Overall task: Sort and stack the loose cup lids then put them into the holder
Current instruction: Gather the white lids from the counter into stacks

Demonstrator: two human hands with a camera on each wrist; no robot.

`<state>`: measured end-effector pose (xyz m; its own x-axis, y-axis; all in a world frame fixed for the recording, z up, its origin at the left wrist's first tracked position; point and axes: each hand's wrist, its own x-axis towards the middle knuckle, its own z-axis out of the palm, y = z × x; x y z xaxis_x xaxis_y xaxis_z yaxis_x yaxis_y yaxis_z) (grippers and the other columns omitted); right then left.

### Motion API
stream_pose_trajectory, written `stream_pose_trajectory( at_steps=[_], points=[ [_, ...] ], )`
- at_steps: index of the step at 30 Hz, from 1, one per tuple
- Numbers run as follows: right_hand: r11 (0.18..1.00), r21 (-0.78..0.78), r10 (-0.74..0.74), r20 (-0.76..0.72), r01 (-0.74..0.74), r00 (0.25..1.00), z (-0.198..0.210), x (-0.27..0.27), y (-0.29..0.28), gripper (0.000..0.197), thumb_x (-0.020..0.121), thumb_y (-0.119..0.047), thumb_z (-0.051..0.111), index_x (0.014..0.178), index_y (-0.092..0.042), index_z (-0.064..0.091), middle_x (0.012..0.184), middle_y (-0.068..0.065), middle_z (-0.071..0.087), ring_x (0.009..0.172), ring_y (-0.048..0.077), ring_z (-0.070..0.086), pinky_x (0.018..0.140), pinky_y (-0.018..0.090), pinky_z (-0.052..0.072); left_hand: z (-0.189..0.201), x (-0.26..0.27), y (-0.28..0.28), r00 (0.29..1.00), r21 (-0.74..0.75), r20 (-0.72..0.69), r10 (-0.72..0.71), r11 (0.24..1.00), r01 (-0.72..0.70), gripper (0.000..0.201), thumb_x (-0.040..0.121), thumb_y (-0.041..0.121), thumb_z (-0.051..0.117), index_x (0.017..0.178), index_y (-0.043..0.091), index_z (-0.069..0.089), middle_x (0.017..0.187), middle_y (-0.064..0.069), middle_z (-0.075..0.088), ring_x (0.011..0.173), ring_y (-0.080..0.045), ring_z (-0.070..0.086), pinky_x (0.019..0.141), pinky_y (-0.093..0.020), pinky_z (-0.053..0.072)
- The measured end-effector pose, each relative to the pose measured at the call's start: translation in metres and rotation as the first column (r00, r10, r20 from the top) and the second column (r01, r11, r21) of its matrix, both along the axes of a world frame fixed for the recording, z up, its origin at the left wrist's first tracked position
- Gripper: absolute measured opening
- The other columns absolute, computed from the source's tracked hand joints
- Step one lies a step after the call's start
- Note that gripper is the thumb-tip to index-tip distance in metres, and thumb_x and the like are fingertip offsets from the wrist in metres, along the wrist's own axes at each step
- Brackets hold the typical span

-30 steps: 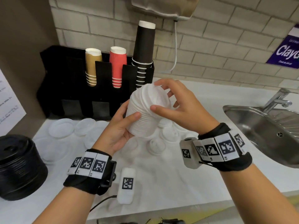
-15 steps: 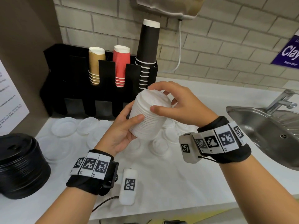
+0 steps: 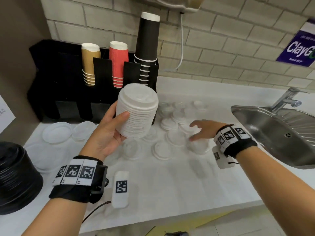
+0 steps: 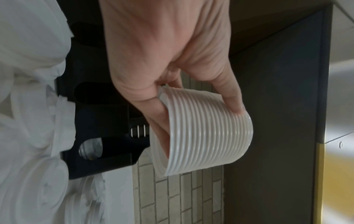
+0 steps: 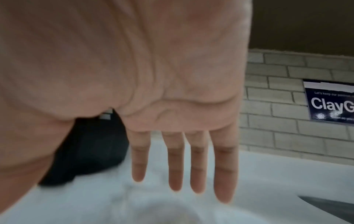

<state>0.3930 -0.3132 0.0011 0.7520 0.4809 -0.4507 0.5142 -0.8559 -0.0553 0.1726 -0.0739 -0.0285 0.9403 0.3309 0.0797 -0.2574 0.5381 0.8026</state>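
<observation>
My left hand (image 3: pixel 109 132) grips a ribbed white plastic lid stack (image 3: pixel 138 111) before the black holder (image 3: pixel 68 79); my right hand (image 3: pixel 203 129) hovers spread, flat-fingered, right of it.

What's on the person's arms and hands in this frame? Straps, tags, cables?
Both hands are bare: left hand, right hand. No sleeves are visible on the forearms. Each wrist carries a black wristband wrapped with white square-patterned marker tags, plus a white camera module bearing its own tag. A thin dark cable trails from the left unit.
</observation>
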Motion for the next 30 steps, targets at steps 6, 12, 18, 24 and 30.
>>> stream_pose_trajectory(
  at_steps=[6, 12, 18, 24, 30],
  points=[
    [0.996, -0.081, -0.021, 0.072, 0.027, 0.997, -0.050, 0.014, -0.018, 0.083, 0.065, -0.044, 0.083, 0.135, -0.034, 0.040, 0.123, 0.006, 0.041, 0.115, 0.032, 0.050, 0.096, 0.047, 0.046, -0.001, -0.005, 0.009, 1.000, 0.051, -0.011, 0.028, 0.998, -0.027, 0.104, 0.041, 0.048, 0.097, 0.135, 0.032, 0.054, 0.133, 0.002, 0.063, 0.119, -0.019, 0.063, 0.078, -0.035, 0.059],
    [0.949, 0.290, -0.147, 0.075, 0.119, 0.986, -0.007, 0.033, -0.026, 0.069, 0.077, -0.032, 0.076, 0.135, -0.026, 0.040, 0.127, 0.013, 0.046, 0.113, 0.032, 0.050, 0.088, 0.034, 0.040, 0.001, -0.005, 0.010, 1.000, 0.057, -0.009, 0.024, 0.998, -0.023, 0.103, 0.044, 0.048, 0.096, 0.136, 0.032, 0.053, 0.137, 0.000, 0.060, 0.122, -0.020, 0.061, 0.082, -0.037, 0.060],
    [0.992, 0.126, -0.021, 0.030, 0.017, 0.999, 0.011, 0.006, -0.025, 0.069, 0.076, -0.029, 0.075, 0.135, -0.027, 0.038, 0.124, 0.009, 0.051, 0.106, 0.026, 0.051, 0.084, 0.030, 0.039, 0.007, -0.003, 0.007, 1.000, 0.056, 0.010, 0.015, 0.998, -0.015, 0.102, 0.043, 0.047, 0.096, 0.135, 0.032, 0.054, 0.136, 0.001, 0.061, 0.121, -0.019, 0.062, 0.078, -0.032, 0.059],
    [0.988, 0.079, 0.146, -0.192, -0.133, 0.970, -0.016, -0.031, -0.016, 0.072, 0.075, -0.030, 0.076, 0.135, -0.038, 0.037, 0.125, -0.001, 0.050, 0.108, 0.020, 0.051, 0.092, 0.031, 0.044, 0.011, -0.003, 0.001, 1.000, 0.062, 0.011, 0.017, 0.998, -0.018, 0.104, 0.040, 0.048, 0.097, 0.134, 0.031, 0.054, 0.134, 0.001, 0.063, 0.120, -0.019, 0.062, 0.080, -0.032, 0.059],
    [0.961, 0.242, 0.184, -0.209, -0.132, 0.960, -0.005, -0.027, -0.016, 0.058, 0.079, -0.022, 0.068, 0.127, -0.043, 0.043, 0.121, -0.008, 0.049, 0.093, 0.004, 0.052, 0.078, 0.023, 0.042, 0.013, -0.004, -0.004, 1.000, 0.072, 0.005, 0.011, 0.997, -0.012, 0.102, 0.040, 0.049, 0.096, 0.132, 0.033, 0.056, 0.135, 0.000, 0.062, 0.120, -0.020, 0.062, 0.079, -0.034, 0.060]
  ],
)
